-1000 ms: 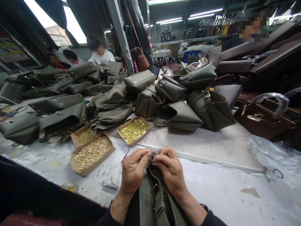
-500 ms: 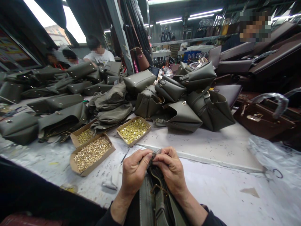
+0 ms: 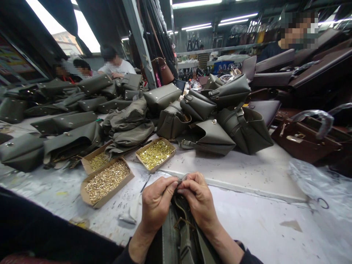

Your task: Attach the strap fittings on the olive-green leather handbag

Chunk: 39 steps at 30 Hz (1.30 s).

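A dark olive handbag (image 3: 172,234) stands at the table's near edge, between my forearms, with a buckled strap (image 3: 186,242) and a brass-coloured buckle along its top. My left hand (image 3: 157,200) is closed, thumb and forefinger pinching the bag's far end. Facing it, my right hand (image 3: 198,200) pinches the same end, fingertips almost touching the left ones. The small part between the fingertips is mostly covered by the fingers. Ahead and to the left sit a cardboard tray of gold-coloured metal pieces (image 3: 106,181) and another tray of brighter yellow pieces (image 3: 155,154).
Olive handbags (image 3: 211,134) are heaped across the table's far side. Brown handbags (image 3: 305,141) are piled at the right, near clear plastic wrap (image 3: 324,183). A third tray (image 3: 96,161) is partly behind the front one. Several people sit or stand beyond the heaps.
Both hands keep their pinch at the bag's end with only a slight shift. The view has moved a little.
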Each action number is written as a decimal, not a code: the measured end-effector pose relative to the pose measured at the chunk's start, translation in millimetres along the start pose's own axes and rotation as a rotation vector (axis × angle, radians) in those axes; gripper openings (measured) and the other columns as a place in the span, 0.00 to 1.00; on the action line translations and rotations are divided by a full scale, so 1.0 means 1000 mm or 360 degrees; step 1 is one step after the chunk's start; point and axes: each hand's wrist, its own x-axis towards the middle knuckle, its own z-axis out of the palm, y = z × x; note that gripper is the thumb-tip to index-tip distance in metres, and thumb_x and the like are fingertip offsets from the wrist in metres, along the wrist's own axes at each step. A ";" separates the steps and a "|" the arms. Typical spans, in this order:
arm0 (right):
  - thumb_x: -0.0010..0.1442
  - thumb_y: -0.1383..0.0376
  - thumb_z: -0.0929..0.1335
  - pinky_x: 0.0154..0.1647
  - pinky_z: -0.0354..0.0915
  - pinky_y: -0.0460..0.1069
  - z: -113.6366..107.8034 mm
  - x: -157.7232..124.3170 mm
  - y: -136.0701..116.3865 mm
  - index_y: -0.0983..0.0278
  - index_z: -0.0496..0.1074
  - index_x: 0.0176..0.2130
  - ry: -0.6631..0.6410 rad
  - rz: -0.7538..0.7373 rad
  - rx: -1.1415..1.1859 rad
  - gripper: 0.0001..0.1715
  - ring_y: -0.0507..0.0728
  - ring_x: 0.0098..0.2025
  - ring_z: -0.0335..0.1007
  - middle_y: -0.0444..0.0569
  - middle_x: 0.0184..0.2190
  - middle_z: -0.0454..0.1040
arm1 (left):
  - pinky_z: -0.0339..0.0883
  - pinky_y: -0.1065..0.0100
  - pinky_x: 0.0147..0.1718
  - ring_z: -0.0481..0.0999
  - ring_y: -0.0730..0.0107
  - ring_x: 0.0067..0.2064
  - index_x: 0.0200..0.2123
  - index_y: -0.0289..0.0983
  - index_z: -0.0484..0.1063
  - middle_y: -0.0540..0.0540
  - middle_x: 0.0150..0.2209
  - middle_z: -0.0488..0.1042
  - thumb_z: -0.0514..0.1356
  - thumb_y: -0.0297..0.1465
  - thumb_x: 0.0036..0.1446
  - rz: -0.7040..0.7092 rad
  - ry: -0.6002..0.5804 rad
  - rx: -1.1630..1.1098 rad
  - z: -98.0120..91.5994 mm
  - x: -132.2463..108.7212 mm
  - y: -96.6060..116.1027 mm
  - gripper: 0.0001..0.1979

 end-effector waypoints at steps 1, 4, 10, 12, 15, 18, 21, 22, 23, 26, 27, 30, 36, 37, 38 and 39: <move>0.65 0.72 0.69 0.44 0.64 0.52 0.000 0.001 -0.001 0.58 0.78 0.36 -0.0014 0.0001 -0.0002 0.10 0.57 0.42 0.65 0.46 0.35 0.69 | 0.72 0.73 0.33 0.81 0.71 0.32 0.42 0.40 0.81 0.50 0.32 0.81 0.63 0.27 0.63 0.0019 -0.0009 0.0005 0.000 0.000 0.000 0.07; 0.64 0.74 0.69 0.44 0.63 0.51 -0.001 0.004 -0.002 0.58 0.77 0.35 -0.0035 0.0011 0.0007 0.11 0.57 0.42 0.65 0.45 0.36 0.69 | 0.72 0.73 0.33 0.80 0.72 0.32 0.42 0.41 0.81 0.51 0.32 0.81 0.63 0.27 0.63 0.0031 -0.0036 0.0030 0.000 0.001 0.001 0.07; 0.63 0.77 0.70 0.45 0.62 0.50 0.000 0.010 -0.002 0.60 0.73 0.33 -0.0010 0.0078 -0.0008 0.12 0.56 0.42 0.66 0.44 0.35 0.69 | 0.75 0.69 0.46 0.81 0.67 0.44 0.47 0.43 0.81 0.48 0.42 0.82 0.62 0.30 0.65 -0.0091 -0.0118 0.0059 -0.001 0.006 0.010 0.10; 0.62 0.77 0.70 0.45 0.61 0.50 0.001 0.012 -0.002 0.61 0.73 0.32 -0.0021 0.0090 -0.0021 0.12 0.56 0.42 0.66 0.44 0.36 0.69 | 0.75 0.68 0.48 0.81 0.66 0.46 0.47 0.44 0.81 0.48 0.44 0.82 0.62 0.31 0.65 -0.0142 -0.0123 0.0044 -0.001 0.007 0.013 0.10; 0.62 0.78 0.70 0.45 0.61 0.50 0.001 0.013 -0.004 0.61 0.73 0.33 -0.0046 0.0110 -0.0042 0.12 0.56 0.42 0.65 0.44 0.36 0.69 | 0.75 0.69 0.47 0.81 0.67 0.45 0.45 0.44 0.82 0.49 0.43 0.82 0.62 0.32 0.65 -0.0172 -0.0080 0.0020 0.000 0.006 0.015 0.09; 0.62 0.78 0.71 0.45 0.60 0.50 0.001 0.014 -0.007 0.62 0.73 0.32 -0.0059 0.0124 -0.0073 0.13 0.56 0.43 0.65 0.45 0.36 0.69 | 0.75 0.70 0.48 0.81 0.69 0.45 0.45 0.45 0.82 0.50 0.44 0.82 0.63 0.31 0.65 -0.0178 0.0033 0.0027 0.004 0.002 0.013 0.09; 0.62 0.78 0.71 0.45 0.59 0.50 0.001 0.014 -0.010 0.62 0.72 0.32 -0.0073 0.0140 -0.0115 0.13 0.56 0.43 0.65 0.44 0.35 0.69 | 0.76 0.71 0.49 0.82 0.70 0.45 0.46 0.45 0.82 0.50 0.44 0.83 0.64 0.30 0.63 -0.0174 0.0166 0.0050 0.009 -0.004 0.010 0.10; 0.62 0.78 0.71 0.45 0.59 0.50 0.002 0.015 -0.012 0.62 0.72 0.31 -0.0079 0.0149 -0.0127 0.13 0.56 0.43 0.65 0.44 0.35 0.69 | 0.76 0.71 0.49 0.83 0.70 0.44 0.46 0.45 0.82 0.51 0.44 0.84 0.64 0.29 0.63 -0.0175 0.0195 0.0049 0.010 -0.006 0.009 0.10; 0.62 0.78 0.71 0.45 0.59 0.51 0.002 0.015 -0.013 0.62 0.71 0.31 -0.0082 0.0160 -0.0136 0.13 0.56 0.43 0.64 0.44 0.35 0.69 | 0.76 0.71 0.48 0.83 0.70 0.44 0.45 0.45 0.83 0.51 0.44 0.84 0.65 0.29 0.62 -0.0185 0.0218 0.0045 0.011 -0.007 0.008 0.10; 0.62 0.78 0.70 0.45 0.59 0.50 0.003 0.014 -0.017 0.62 0.70 0.31 -0.0072 0.0203 -0.0139 0.13 0.56 0.42 0.64 0.43 0.34 0.69 | 0.77 0.72 0.46 0.84 0.70 0.42 0.43 0.46 0.84 0.52 0.42 0.85 0.66 0.30 0.61 -0.0236 0.0279 0.0022 0.012 -0.009 0.007 0.09; 0.62 0.78 0.70 0.44 0.59 0.50 0.003 0.014 -0.018 0.62 0.70 0.30 -0.0063 0.0219 -0.0131 0.14 0.56 0.42 0.64 0.43 0.34 0.68 | 0.78 0.72 0.45 0.84 0.69 0.41 0.42 0.46 0.84 0.52 0.41 0.85 0.66 0.30 0.60 -0.0256 0.0291 0.0010 0.012 -0.009 0.007 0.08; 0.62 0.76 0.71 0.45 0.60 0.50 0.004 0.014 -0.018 0.61 0.71 0.30 -0.0024 0.0265 -0.0090 0.13 0.55 0.42 0.65 0.42 0.34 0.68 | 0.79 0.71 0.43 0.85 0.68 0.40 0.41 0.45 0.84 0.51 0.40 0.85 0.67 0.31 0.60 -0.0333 0.0303 -0.0023 0.012 -0.008 0.007 0.07; 0.60 0.74 0.73 0.43 0.64 0.49 0.007 0.013 -0.012 0.59 0.77 0.33 0.0126 0.0315 0.0140 0.09 0.55 0.40 0.69 0.43 0.34 0.71 | 0.80 0.69 0.42 0.85 0.65 0.39 0.40 0.43 0.84 0.50 0.39 0.85 0.67 0.34 0.59 -0.0447 0.0324 -0.0058 0.014 -0.006 0.008 0.07; 0.60 0.74 0.73 0.43 0.65 0.49 0.007 0.012 -0.011 0.59 0.78 0.33 0.0149 0.0298 0.0165 0.09 0.55 0.40 0.69 0.43 0.34 0.71 | 0.80 0.69 0.42 0.85 0.65 0.39 0.40 0.43 0.84 0.50 0.39 0.85 0.67 0.34 0.59 -0.0463 0.0331 -0.0065 0.014 -0.005 0.008 0.07; 0.60 0.74 0.73 0.43 0.65 0.49 0.008 0.012 -0.011 0.59 0.78 0.33 0.0165 0.0276 0.0173 0.09 0.54 0.40 0.69 0.43 0.34 0.71 | 0.80 0.69 0.42 0.85 0.65 0.39 0.40 0.43 0.85 0.50 0.38 0.85 0.67 0.34 0.59 -0.0479 0.0337 -0.0072 0.014 -0.005 0.008 0.07; 0.60 0.74 0.73 0.43 0.65 0.48 0.009 0.012 -0.011 0.59 0.78 0.33 0.0176 0.0258 0.0171 0.09 0.54 0.40 0.70 0.43 0.35 0.72 | 0.80 0.70 0.42 0.85 0.65 0.39 0.40 0.43 0.85 0.50 0.39 0.85 0.67 0.34 0.59 -0.0492 0.0341 -0.0078 0.014 -0.005 0.008 0.07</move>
